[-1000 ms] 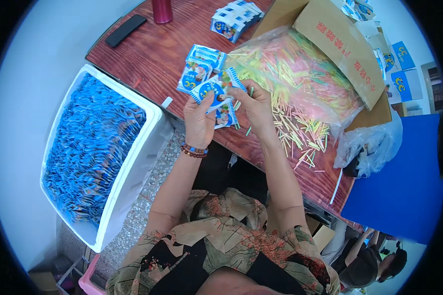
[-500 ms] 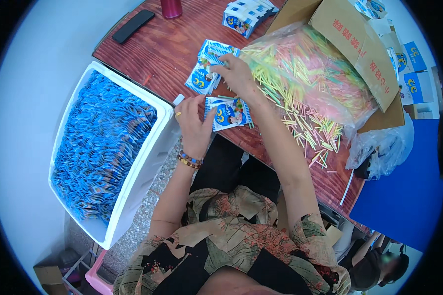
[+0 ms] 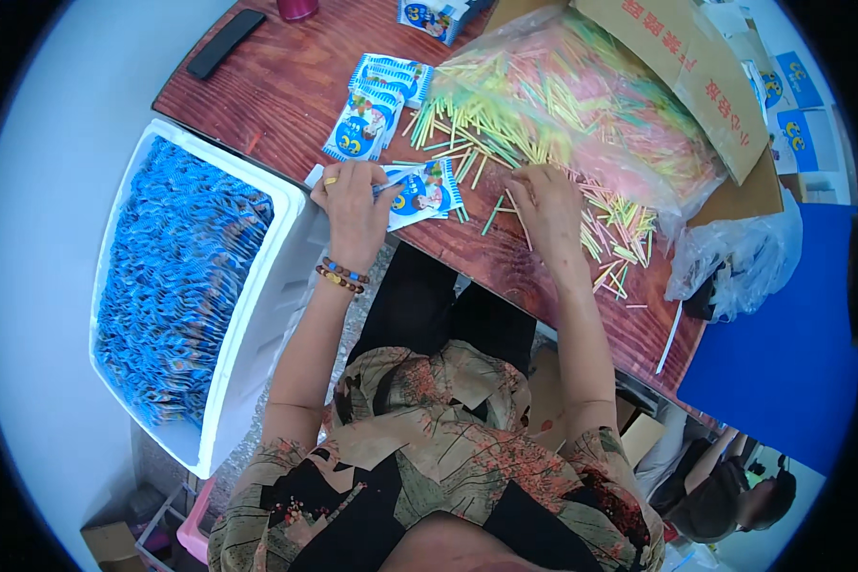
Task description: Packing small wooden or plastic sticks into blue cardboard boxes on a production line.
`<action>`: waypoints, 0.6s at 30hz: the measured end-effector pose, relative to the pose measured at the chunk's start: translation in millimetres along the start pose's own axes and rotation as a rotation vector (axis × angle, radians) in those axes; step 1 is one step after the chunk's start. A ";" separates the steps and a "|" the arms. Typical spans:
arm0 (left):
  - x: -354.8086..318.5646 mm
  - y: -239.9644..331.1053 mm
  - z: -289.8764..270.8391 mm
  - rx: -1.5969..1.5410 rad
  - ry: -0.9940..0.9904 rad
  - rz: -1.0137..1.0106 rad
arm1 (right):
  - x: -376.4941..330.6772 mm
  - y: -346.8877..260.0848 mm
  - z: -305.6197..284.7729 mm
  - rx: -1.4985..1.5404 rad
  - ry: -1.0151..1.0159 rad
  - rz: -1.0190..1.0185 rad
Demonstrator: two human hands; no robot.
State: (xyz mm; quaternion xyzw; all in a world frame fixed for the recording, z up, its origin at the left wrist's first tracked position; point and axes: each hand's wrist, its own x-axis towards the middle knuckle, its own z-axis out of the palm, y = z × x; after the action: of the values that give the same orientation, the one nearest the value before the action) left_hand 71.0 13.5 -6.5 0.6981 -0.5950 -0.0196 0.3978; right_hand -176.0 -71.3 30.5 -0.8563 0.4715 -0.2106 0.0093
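Observation:
At the table's near edge my left hand (image 3: 355, 205) is closed on the left end of a small blue-and-white packet (image 3: 429, 196). Its printed face is up, and the packet lies slightly tilted. To the right, my right hand (image 3: 550, 214) reaches down over thin, short coloured sticks (image 3: 481, 143) like little straws, fingers bent and close together. Whatever its fingertips pinch is hidden. Beyond my left hand lies a small overlapping pile of similar packets (image 3: 364, 116).
A white foam box (image 3: 248, 296) full of blue packets stands at left. A cardboard box (image 3: 705, 95) holds a clear bag of coloured sticks (image 3: 582, 105). Far on the table are a black phone (image 3: 227, 44), a red cup (image 3: 297, 8) and more packets (image 3: 437, 17). Another person (image 3: 725, 496) sits lower right.
My right hand has left the packet pile and moved right and nearer, onto the loose sticks. My left hand has shifted onto the near packet's left end. The whole view has shifted slightly.

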 end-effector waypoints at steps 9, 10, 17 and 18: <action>10.3 -1.6 -4.3 0.061 0.051 0.289 | 32.7 -39.3 41.9 0.701 -0.047 0.040; 12.0 1.6 -5.6 0.062 0.046 0.297 | 35.3 -37.6 42.9 0.704 -0.041 0.046; 7.1 16.4 -11.0 -1.030 -0.017 -0.314 | 25.6 -44.2 8.4 1.202 -0.247 0.132; 4.1 16.6 -13.2 -1.066 -0.060 -0.337 | 19.4 -49.9 1.3 1.364 -0.243 0.205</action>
State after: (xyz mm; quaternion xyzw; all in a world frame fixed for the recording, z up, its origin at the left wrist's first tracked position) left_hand 65.2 17.5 14.0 0.4848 -0.3941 -0.4007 0.6701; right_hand -126.4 -59.6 46.8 -0.6280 0.3084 -0.3605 0.6169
